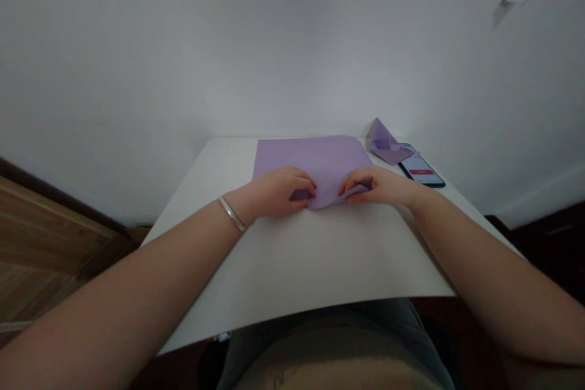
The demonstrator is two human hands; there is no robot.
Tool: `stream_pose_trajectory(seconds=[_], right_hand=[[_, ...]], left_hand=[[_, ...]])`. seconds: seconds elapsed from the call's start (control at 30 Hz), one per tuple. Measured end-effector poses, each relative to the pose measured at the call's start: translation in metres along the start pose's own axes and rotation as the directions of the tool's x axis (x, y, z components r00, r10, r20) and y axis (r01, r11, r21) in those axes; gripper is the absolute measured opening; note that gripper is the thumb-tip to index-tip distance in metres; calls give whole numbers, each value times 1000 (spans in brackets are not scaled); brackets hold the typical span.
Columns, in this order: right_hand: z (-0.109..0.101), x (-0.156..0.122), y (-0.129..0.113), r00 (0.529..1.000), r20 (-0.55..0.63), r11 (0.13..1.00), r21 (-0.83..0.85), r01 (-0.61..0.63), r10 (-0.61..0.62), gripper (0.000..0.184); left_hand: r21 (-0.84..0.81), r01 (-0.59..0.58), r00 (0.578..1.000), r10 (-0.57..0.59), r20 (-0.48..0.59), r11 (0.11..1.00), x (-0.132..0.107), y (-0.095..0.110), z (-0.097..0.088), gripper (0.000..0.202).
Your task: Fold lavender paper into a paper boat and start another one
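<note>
A lilac sheet of paper (315, 158) lies flat on the small white table (292, 256), its far edge near the wall. My left hand (278, 191) rests on the sheet's near left corner with fingers curled, pinching the paper's near edge. My right hand (377, 186) does the same at the near right, fingers bent and gripping the raised edge. Between the two hands the near edge is lifted slightly off the table. A silver bangle (231, 213) sits on my left wrist.
A folded lilac paper shape (386, 143) stands at the table's far right corner. Beside it lies a black phone (420, 169) with its screen lit. A white wall rises right behind the table. Wooden floor shows at the left.
</note>
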State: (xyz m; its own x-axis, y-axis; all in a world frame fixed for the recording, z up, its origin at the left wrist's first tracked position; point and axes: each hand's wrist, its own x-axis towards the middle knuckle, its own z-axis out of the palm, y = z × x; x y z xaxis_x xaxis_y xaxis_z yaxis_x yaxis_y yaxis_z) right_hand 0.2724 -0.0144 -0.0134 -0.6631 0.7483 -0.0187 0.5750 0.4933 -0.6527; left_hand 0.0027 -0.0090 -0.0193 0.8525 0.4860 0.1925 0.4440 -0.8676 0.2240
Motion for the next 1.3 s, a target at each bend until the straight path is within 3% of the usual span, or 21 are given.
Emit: stream_pose_trajectory(seconds=[0.13,0.27,0.5,0.73,1.3], right_hand=[[-3,-1,0,999,47,1000,31,-4,2,31],[-3,0,4,998,23,998,-5,-58,58,32],[7,5,-5,966,-190,965,-162,-206,174,37],[11,9,-9,949,-267,925,-290,-245,167,35],[17,18,-10,939,-292,864,-408,-296,183,27]], left_hand=[[-11,6,1000,-6,-16,1000,0,-4,3,29],[-25,35,999,-36,-37,999,0,-4,5,25],[-47,62,997,-64,-51,997,2,-6,8,31],[-101,67,995,-74,-69,993,3,-13,12,23],[-72,136,985,-143,-97,988,6,-7,13,18]])
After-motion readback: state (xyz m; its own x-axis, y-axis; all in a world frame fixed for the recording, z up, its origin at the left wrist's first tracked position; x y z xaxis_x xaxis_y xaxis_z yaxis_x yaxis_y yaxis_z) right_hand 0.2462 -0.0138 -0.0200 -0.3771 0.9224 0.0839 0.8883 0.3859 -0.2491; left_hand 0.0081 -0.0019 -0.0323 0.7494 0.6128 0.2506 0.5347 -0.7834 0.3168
